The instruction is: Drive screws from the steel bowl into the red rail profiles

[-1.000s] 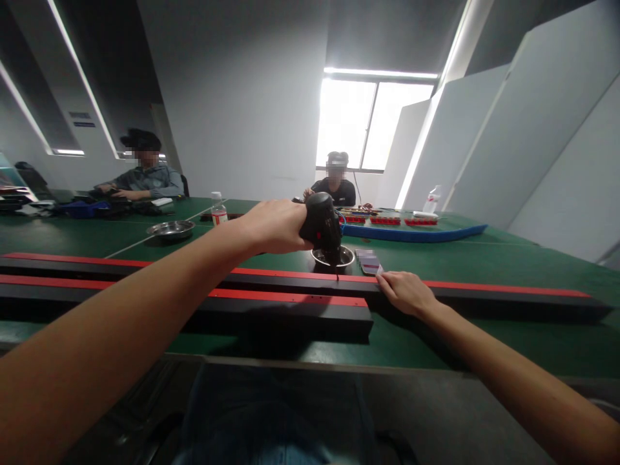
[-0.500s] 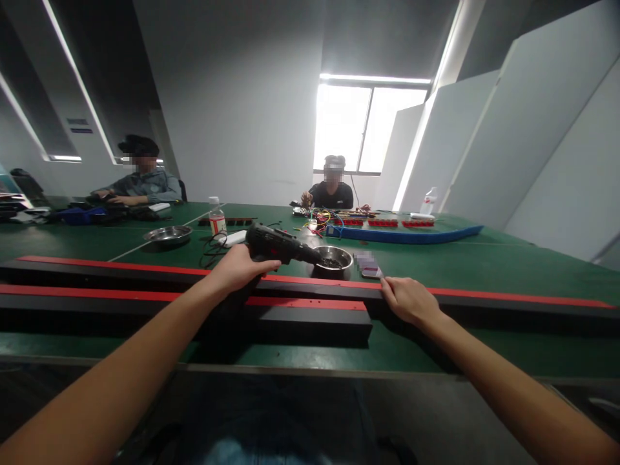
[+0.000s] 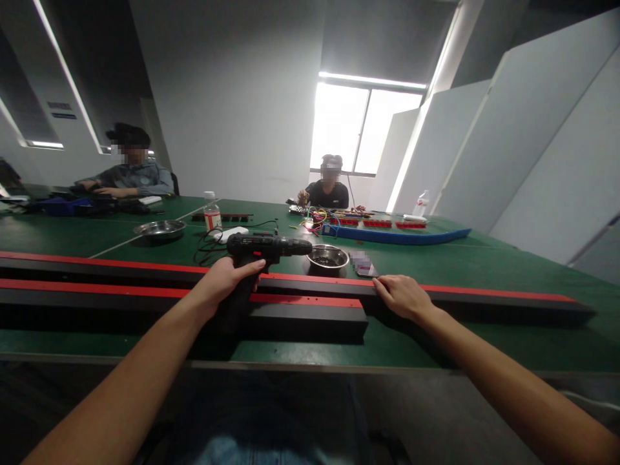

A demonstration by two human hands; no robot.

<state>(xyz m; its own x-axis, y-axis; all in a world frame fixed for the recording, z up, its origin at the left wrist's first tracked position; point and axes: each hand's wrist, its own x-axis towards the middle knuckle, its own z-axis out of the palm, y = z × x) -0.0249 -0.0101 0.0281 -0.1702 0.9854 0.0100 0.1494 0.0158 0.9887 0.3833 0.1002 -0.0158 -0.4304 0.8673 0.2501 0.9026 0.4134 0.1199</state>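
My left hand [image 3: 227,279] is closed round the handle of a black cordless drill [image 3: 266,245]. The drill lies level in the air, its chuck pointing right and overlapping the left rim of a steel bowl [image 3: 327,265] of small dark parts. Fingers of my right hand [image 3: 403,297] are curled on the far long bar [image 3: 494,302], black with a red top strip; their tips are partly hidden. A second black-and-red bar [image 3: 310,320] lies nearer me, under the drill's handle, its right end short of my right hand.
A phone [image 3: 364,266] lies beside the bowl. Another steel bowl [image 3: 159,230], a bottle [image 3: 212,214] and a white block with a cable [image 3: 231,235] stand left. A long blue strip [image 3: 397,235] and wired red parts [image 3: 378,223] lie beyond. Two people sit across the table.
The drill has swung from tipped down toward the bowl to level, moving slightly left in view. My right hand stays on the far bar. The whole view has shifted slightly.
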